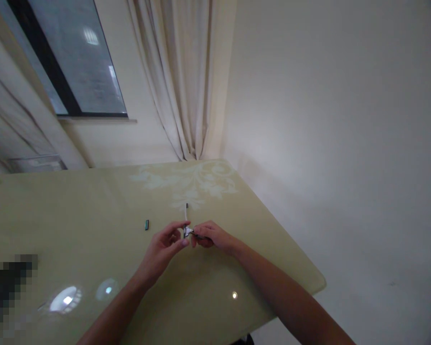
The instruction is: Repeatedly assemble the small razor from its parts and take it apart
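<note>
Over the table, my right hand (210,232) is closed round the dark handle of a razor (188,231), whose silvery neck points left. My left hand (167,244) pinches the razor's head by its two ends, thumb below and index finger above. The head appears joined to the neck, though whether it is locked on is too small to tell. Just beyond the fingers lies a toothbrush (186,211) with a white handle and a dark head; its near end is hidden behind my hands. To the left, a small dark and green razor cartridge (147,224) rests apart on the tabletop.
The glossy pale table (93,206) has a white floral pattern near its far corner. Its right edge runs along a plain wall (326,143). Curtains (183,72) and a window (79,57) are behind. A blurred-out dark shape (7,287) is at the lower left.
</note>
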A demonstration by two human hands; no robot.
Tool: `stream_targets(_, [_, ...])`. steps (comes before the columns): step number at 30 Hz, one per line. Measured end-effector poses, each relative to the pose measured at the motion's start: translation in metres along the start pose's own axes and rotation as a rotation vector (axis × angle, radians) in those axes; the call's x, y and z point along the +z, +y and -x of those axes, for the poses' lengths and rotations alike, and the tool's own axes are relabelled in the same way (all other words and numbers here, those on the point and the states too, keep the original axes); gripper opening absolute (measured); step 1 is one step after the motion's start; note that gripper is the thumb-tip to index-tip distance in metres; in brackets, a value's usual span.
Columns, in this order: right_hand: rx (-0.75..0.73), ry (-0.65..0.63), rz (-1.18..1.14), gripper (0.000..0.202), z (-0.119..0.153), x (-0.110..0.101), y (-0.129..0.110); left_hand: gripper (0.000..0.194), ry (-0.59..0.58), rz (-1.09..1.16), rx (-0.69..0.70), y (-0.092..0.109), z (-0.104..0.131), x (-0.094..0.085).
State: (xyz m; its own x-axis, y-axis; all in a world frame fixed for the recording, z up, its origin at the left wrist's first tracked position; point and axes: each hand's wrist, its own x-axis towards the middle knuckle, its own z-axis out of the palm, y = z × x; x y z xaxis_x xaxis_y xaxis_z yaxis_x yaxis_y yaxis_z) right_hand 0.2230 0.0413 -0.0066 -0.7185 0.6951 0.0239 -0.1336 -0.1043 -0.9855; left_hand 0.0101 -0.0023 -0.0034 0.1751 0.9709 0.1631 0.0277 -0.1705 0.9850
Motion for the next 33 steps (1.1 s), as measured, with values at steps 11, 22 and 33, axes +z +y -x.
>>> stream_targets(11, [-0.002,0.088,0.082,0.056,0.002,0.002,-0.005,0.043,-0.025,-0.027,0.068,-0.002,0.000,0.003])
stream_targets(22, [-0.107,0.442,-0.094,0.059,-0.006,-0.016,-0.010,0.047,0.131,-0.345,0.114,0.004,-0.020,0.002])
stream_targets(33, [-0.374,0.947,-0.221,0.061,-0.001,-0.062,-0.019,0.049,-0.080,-0.813,-0.170,-0.009,-0.142,0.095])
